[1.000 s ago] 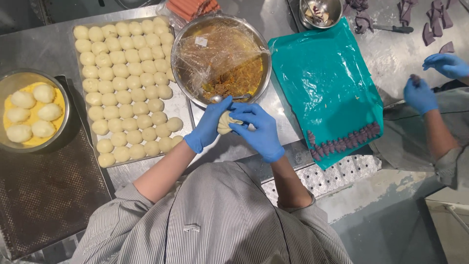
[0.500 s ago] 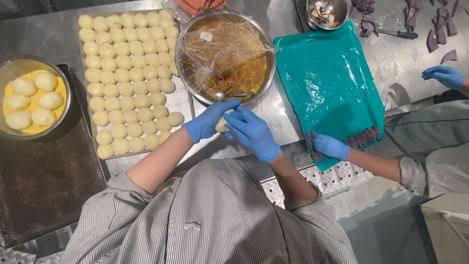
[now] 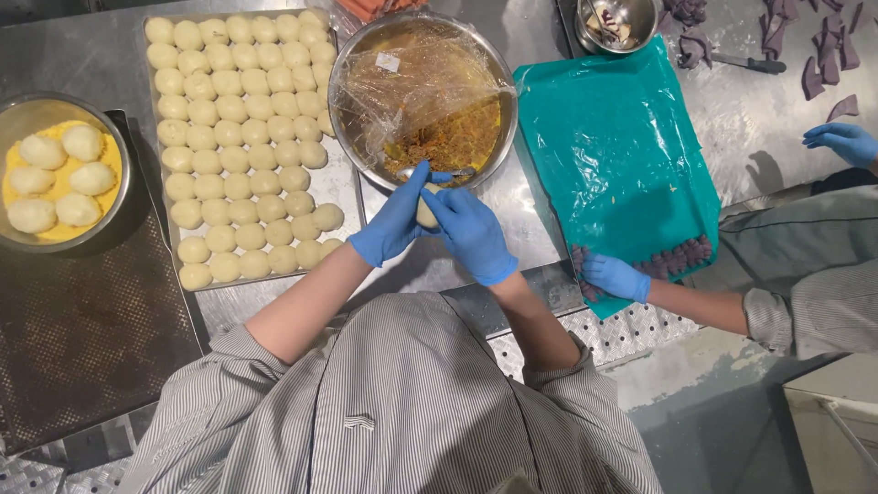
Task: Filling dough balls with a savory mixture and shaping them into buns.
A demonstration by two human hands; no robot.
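Both your blue-gloved hands, left hand [image 3: 395, 224] and right hand [image 3: 471, 233], clamp together on one pale round dough piece [image 3: 425, 209] beside the steel filling bowl's [image 3: 343, 64] near rim.

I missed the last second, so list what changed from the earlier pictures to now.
The co-worker's hand came down from the far right to the purple pieces at the near edge of the teal sheet. The person's left hand and right hand stayed cupped around a dough ball by the filling bowl. The tray of dough balls is unchanged.

Dough piece [image 3: 426, 207] mostly hidden btwn hands — spoon [image 3: 437, 172] bowl covered by left hand [image 3: 395, 222].
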